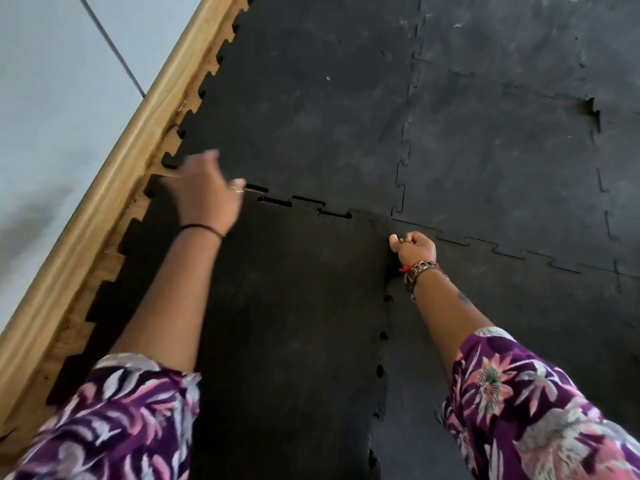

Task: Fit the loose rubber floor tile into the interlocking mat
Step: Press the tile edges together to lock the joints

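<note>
While both hands press, loose tile [294, 323] unseated, wooden skirting [114, 168] alongside.

I see a wooden floor [104, 268] showing along the toothed left edge. Directly on it lies the black interlocking mat [485, 133], with the loose tile [294, 323] beside it.

1. The loose tile [284, 323] lies near the viewer, between the wooden skirting [114, 161] on its left and the laid mat [502, 150] on its right and far side.
2. The wall [52, 98] stands left of the skirting.
</note>
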